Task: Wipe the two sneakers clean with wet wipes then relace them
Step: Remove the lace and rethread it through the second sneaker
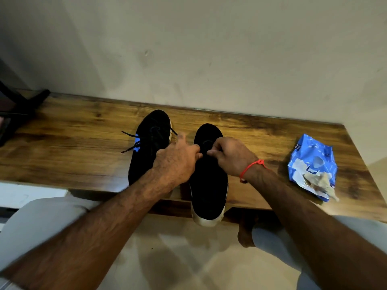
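Laces on the right sneaker [208,185] are hard to make out, black on black under the knuckles; I cannot see the strand itself between the fingers. Left hand [177,162] covers part of the left sneaker [149,143], hiding its heel end. Dark object [18,109] at the far left of the desk [73,147] is cut off by the frame and unreadable. Both sneakers stand side by side, toes toward the wall [209,49], at mid-desk; the right one's pale heel overhangs the near edge. Left sneaker's lace ends [130,141] trail loose off its left side onto the wood. Bare wood lies open to the left of the shoes and between the right shoe and the blue wipes pack [313,166], which sits well apart near the right end, a crumpled used wipe [320,181] on its near corner. Right hand [230,155], red thread [252,166] at the wrist, is curled with fingertips pinched over the right sneaker's lace area; left hand likewise pinches, fingertips nearly meeting the right's.
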The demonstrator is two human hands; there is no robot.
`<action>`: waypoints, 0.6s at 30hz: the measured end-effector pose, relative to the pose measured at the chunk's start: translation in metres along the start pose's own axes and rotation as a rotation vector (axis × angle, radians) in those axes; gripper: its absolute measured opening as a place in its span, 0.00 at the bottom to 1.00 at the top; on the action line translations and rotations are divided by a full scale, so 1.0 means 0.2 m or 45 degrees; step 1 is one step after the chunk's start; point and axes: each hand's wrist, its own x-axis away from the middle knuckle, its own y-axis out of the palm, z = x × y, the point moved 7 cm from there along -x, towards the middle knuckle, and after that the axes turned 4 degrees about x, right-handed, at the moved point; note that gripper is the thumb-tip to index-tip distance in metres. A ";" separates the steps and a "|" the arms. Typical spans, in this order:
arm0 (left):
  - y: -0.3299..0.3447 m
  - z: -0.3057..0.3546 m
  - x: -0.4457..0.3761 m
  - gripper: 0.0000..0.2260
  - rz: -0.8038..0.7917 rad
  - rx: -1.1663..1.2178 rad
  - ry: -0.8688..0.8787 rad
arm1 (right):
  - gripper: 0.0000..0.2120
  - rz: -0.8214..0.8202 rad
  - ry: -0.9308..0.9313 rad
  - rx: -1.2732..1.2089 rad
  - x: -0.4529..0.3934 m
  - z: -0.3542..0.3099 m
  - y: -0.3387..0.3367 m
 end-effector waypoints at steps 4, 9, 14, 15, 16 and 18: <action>0.00 0.00 0.00 0.13 0.023 0.060 0.026 | 0.12 -0.005 -0.134 -0.102 0.01 0.00 -0.04; 0.01 0.00 0.00 0.13 0.028 0.007 0.024 | 0.16 0.051 -0.221 0.358 0.03 -0.09 0.06; 0.01 -0.03 -0.01 0.15 -0.027 -0.047 -0.037 | 0.07 0.200 0.025 -0.007 -0.01 0.01 -0.04; 0.01 -0.04 -0.01 0.15 -0.031 -0.036 -0.038 | 0.08 0.282 0.164 -0.186 -0.01 0.09 -0.09; 0.01 -0.04 -0.01 0.15 -0.030 -0.019 -0.030 | 0.08 0.380 0.295 -0.337 -0.01 0.18 -0.15; 0.01 -0.03 -0.01 0.14 0.001 0.023 0.000 | 0.02 0.536 0.419 -0.328 0.00 0.32 -0.24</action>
